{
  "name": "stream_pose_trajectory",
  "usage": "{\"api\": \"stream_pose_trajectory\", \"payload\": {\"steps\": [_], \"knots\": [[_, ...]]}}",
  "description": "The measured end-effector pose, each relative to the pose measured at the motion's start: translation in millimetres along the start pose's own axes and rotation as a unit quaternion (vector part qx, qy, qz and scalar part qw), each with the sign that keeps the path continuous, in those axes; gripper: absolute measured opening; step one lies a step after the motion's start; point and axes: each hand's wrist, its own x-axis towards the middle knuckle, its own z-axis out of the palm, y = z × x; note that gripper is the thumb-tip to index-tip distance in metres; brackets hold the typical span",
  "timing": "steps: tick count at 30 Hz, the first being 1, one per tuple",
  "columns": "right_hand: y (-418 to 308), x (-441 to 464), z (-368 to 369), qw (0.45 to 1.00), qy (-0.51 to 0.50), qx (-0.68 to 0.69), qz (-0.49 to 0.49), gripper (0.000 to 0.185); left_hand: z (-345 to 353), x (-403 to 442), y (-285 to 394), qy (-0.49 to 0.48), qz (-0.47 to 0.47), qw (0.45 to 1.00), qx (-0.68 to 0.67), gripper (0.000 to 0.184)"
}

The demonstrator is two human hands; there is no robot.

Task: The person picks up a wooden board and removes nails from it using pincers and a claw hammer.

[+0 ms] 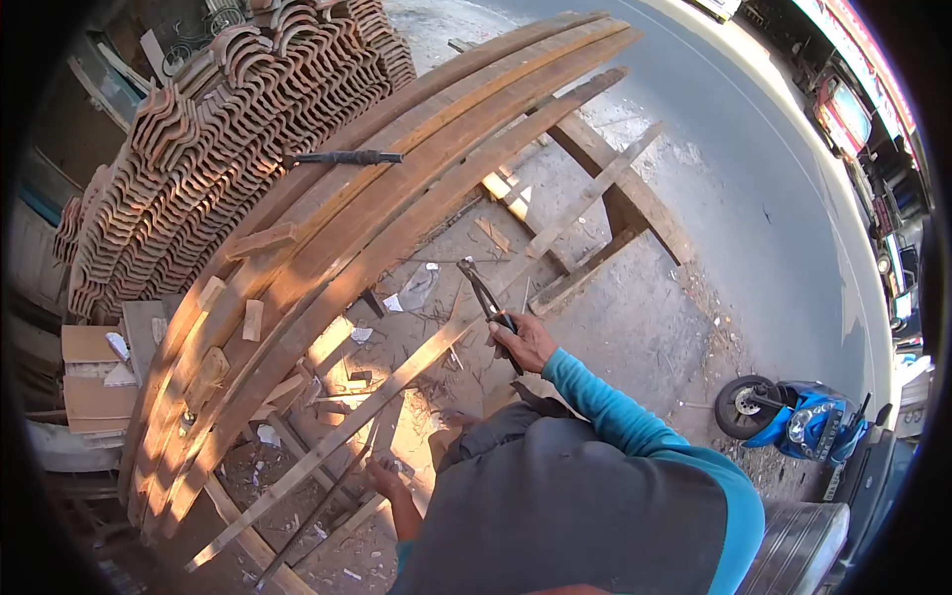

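My right hand (526, 344) is closed around the dark handles of metal pincers (482, 289), whose jaws point up and away from me over the littered ground. Lower down, my left hand (387, 478) is beside a long thin dark rod (322, 506). Its fingers look curled, but what they hold is too small to make out. Between the hands, a long narrow wooden strip (397, 381) runs diagonally. Several long curved wooden beams (367, 203) lie side by side beyond it, with a dark tool (349, 158) and small wood blocks (253, 320) on top.
Stacked roof tiles (213, 164) rise at upper left, above cardboard boxes (99, 382). More timber (625, 188) lies on the ground toward the road (754, 169). A blue motorbike (808, 421) stands at right, near a ribbed dark seat (793, 547). Wood scraps litter the ground.
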Motion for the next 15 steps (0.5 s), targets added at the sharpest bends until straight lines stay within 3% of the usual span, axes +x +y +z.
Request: {"api": "stream_pose_trajectory", "payload": {"steps": [2,3,8,10,11,15], "knots": [[4,-2,-16,1.000,-0.018,-0.002,-0.013,0.034,12,-39,-8,-0.116,0.083,0.984,0.107,0.040],[8,0,-25,0.998,-0.035,-0.047,-0.038,0.032,23,-51,-6,-0.179,0.072,0.962,0.196,0.041],[27,-14,-87,0.991,-0.093,-0.089,-0.029,0.030,118,-137,5,-0.289,0.190,0.909,0.233,0.045],[48,-20,-117,0.993,-0.093,-0.075,-0.019,0.034,151,-145,-2,-0.393,0.352,0.831,0.173,0.042],[57,-22,-130,0.993,-0.086,-0.078,-0.023,0.034,172,-185,32,-0.364,0.373,0.818,0.243,0.038],[66,-36,-180,0.995,-0.049,-0.057,0.059,0.040,232,-230,60,-0.358,0.406,0.806,0.239,0.035]]}}
